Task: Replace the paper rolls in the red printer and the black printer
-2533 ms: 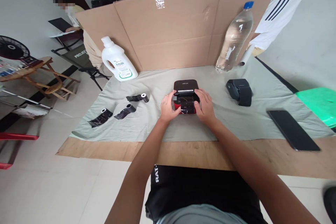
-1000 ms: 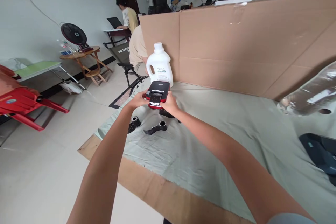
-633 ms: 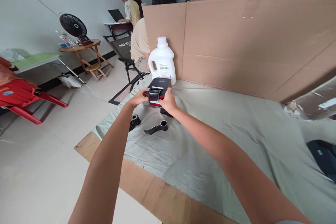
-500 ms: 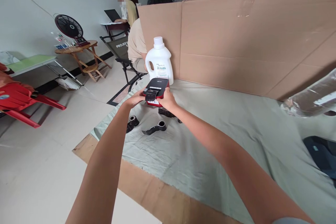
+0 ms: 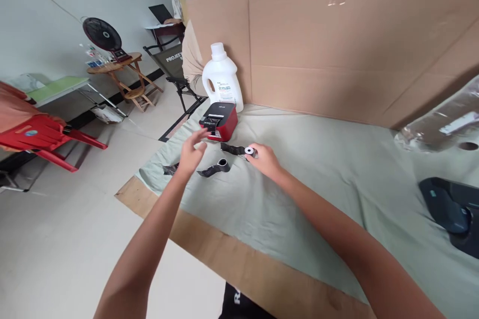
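A small roll with a black strip unrolled from it [image 5: 232, 149] lies on the cloth, and my right hand [image 5: 265, 160] pinches its white-cored end. My left hand [image 5: 191, 153] hovers with fingers apart, holding nothing, just in front of the red and black label printer [image 5: 226, 120]. A black strip hangs out of the printer's front. Between my hands sits a second black roll [image 5: 220, 167] with its tail stretched left. Part of another black strip [image 5: 170, 169] shows left of my left wrist; that wrist hides the rest.
Behind the printer stands a white detergent jug [image 5: 223, 79] against a tall cardboard panel [image 5: 318, 40]. A wrapped package [image 5: 441, 114] and a dark device [image 5: 452, 214] are at the right. The green cloth ends before the wooden table edge [image 5: 232, 254]. People sit beyond, at left.
Both hands have let go of the printer, which now rests on the cloth before the jug. My right hand has moved right and down onto a black roll; my left has drawn back slightly.
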Demonstrator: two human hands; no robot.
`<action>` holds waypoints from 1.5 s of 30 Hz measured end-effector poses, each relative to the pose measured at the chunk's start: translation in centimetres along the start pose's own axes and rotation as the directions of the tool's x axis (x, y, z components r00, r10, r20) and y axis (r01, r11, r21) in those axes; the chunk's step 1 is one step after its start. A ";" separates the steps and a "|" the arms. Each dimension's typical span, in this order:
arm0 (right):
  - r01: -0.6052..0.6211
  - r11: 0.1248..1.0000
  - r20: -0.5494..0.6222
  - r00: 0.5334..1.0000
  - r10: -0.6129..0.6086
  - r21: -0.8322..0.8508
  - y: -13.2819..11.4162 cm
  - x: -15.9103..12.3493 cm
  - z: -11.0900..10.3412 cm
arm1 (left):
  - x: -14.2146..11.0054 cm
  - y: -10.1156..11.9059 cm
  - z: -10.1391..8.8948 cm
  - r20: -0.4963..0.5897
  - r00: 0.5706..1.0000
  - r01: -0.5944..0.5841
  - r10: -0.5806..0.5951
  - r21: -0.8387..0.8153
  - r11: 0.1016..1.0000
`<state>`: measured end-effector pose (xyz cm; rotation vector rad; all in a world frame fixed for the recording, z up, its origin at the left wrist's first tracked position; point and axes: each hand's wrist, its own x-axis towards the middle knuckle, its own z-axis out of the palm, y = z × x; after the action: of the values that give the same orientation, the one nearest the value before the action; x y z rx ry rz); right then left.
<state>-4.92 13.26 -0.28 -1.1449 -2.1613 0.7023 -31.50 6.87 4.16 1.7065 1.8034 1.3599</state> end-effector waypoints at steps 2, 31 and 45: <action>0.039 0.999 -0.014 0.999 -0.038 0.034 0.0 -1.2 -0.9 | -3.0 2.4 2.2 -0.006 0.998 -0.060 0.060 0.056 0.997; -0.081 0.965 -0.274 0.950 0.150 0.248 5.0 -15.1 -13.5 | -4.7 9.6 11.7 0.344 0.919 -0.276 0.190 0.220 0.936; -0.494 0.870 -0.739 0.588 0.330 -0.005 13.6 -30.5 -30.5 | 2.4 1.0 5.8 0.146 0.928 0.201 -0.344 0.580 0.790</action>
<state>37.86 -0.70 3.80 -1.7230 -1.3017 0.1196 -27.11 11.23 2.91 1.6680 2.3258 0.4882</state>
